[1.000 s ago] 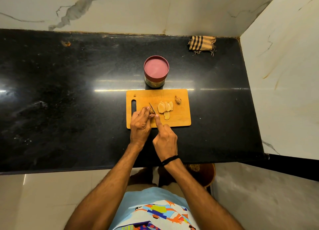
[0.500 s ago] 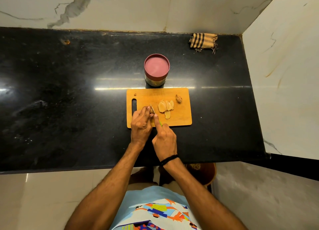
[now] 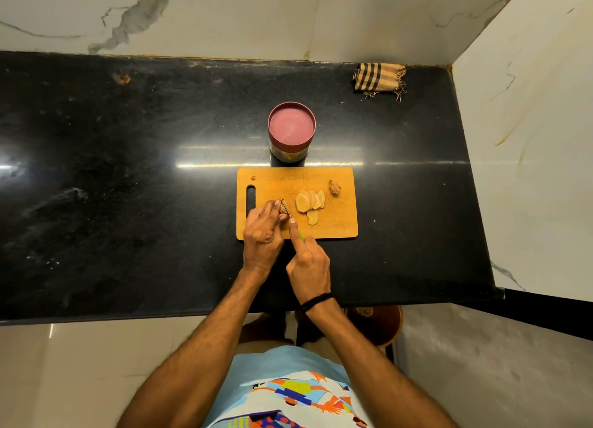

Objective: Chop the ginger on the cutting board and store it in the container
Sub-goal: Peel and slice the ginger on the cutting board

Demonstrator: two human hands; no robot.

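Observation:
A wooden cutting board [image 3: 337, 225] lies on the black counter. My left hand [image 3: 261, 235] pinches a small ginger piece [image 3: 283, 208] at the board's left part. My right hand [image 3: 308, 260] grips a knife [image 3: 287, 211] with a green handle, index finger laid along its back, the blade against that ginger piece. Several pale ginger slices [image 3: 309, 201] lie fanned in the board's middle, and a brown ginger end [image 3: 334, 188] sits to their right. A container [image 3: 291, 132] with a maroon lid on it stands just behind the board.
A folded striped cloth [image 3: 379, 78] lies at the back right corner of the counter [image 3: 128, 171]. White marble walls close the back and right side. A round wooden stool [image 3: 385, 323] shows below the counter's front edge.
Both hands stay at the ginger piece with the knife; only slight shifts of blade and fingers. The slices have not moved.

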